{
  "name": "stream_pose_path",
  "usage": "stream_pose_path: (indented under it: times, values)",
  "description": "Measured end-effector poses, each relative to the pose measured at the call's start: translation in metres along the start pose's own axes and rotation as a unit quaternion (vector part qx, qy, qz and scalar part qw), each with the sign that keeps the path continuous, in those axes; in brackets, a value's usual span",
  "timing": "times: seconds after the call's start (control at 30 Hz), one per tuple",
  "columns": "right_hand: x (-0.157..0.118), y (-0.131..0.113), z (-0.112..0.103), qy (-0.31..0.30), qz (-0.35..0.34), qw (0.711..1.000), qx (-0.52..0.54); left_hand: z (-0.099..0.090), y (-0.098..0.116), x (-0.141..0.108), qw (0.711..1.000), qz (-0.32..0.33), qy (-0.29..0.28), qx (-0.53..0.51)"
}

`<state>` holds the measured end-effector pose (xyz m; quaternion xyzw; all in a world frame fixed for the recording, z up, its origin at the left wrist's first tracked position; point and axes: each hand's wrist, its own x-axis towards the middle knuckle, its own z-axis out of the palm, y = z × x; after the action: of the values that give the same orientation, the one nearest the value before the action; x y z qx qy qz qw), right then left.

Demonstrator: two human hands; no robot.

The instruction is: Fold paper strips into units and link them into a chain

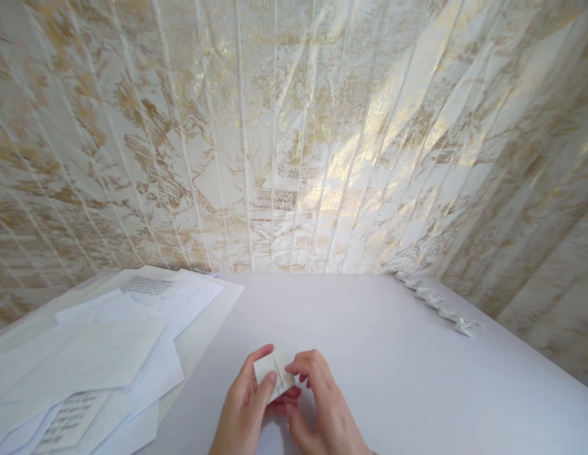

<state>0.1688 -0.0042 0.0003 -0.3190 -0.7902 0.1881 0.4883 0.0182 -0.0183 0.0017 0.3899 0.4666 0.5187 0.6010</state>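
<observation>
Near the table's front edge, my left hand grips a small piece of folded white paper, thumb on its upper face and fingers behind and beneath. The paper is roughly square, with a crease or flap edge running across it. My right hand is at the paper's right side, index fingertip at its edge. Its thumb is lower down, apart from the index finger, and the other fingers are curled and partly hidden. The underside of the paper is out of sight.
Loose white paper sheets, some printed, lie in an overlapping pile on the left of the white table. Several small folded paper pieces form a row along the right back edge. A patterned curtain hangs behind.
</observation>
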Motion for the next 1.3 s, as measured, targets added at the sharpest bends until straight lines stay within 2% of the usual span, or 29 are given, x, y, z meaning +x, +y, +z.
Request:
stream_pose_path:
  times: [0.1,0.17,0.23,0.27,0.33,0.4,0.53,0.67,0.97,1.1,1.3]
  values:
    - [0.004,-0.001,-0.003,-0.031,-0.021,0.998,-0.054,0.003,0.001,-0.002,1.0,-0.003,0.015,-0.002]
    - [0.007,0.002,-0.008,-0.033,0.001,0.999,-0.039,0.006,0.001,-0.002,1.0,-0.013,-0.003,-0.017]
    - [0.009,0.005,-0.012,0.0,0.093,0.995,0.032,0.008,0.001,-0.002,0.999,-0.022,-0.047,-0.014]
    - [0.01,0.006,-0.014,0.02,0.156,0.984,0.083,0.008,0.001,-0.001,0.998,-0.017,-0.065,0.004]
    - [0.011,0.008,-0.016,0.043,0.266,0.944,0.191,0.008,0.0,-0.001,0.996,0.013,-0.07,0.059]
    - [0.011,0.009,-0.015,0.049,0.312,0.908,0.275,0.008,-0.001,-0.001,0.992,0.044,-0.057,0.102]
    - [0.007,0.009,-0.003,0.046,0.307,0.881,0.356,0.003,-0.007,0.002,0.987,0.064,-0.07,0.132]
    - [0.001,0.013,0.007,0.048,0.287,0.865,0.408,-0.002,-0.011,0.007,0.992,0.057,-0.063,0.095]
    - [0.005,0.008,-0.002,-0.006,0.31,0.882,0.355,-0.001,-0.01,0.004,0.994,0.02,-0.097,0.048]
    - [0.006,0.006,-0.006,-0.025,0.307,0.906,0.292,0.002,-0.007,0.003,0.996,0.006,-0.085,0.023]
    - [0.005,0.006,-0.009,-0.004,0.304,0.917,0.257,0.001,-0.005,0.003,0.996,0.01,-0.082,0.043]
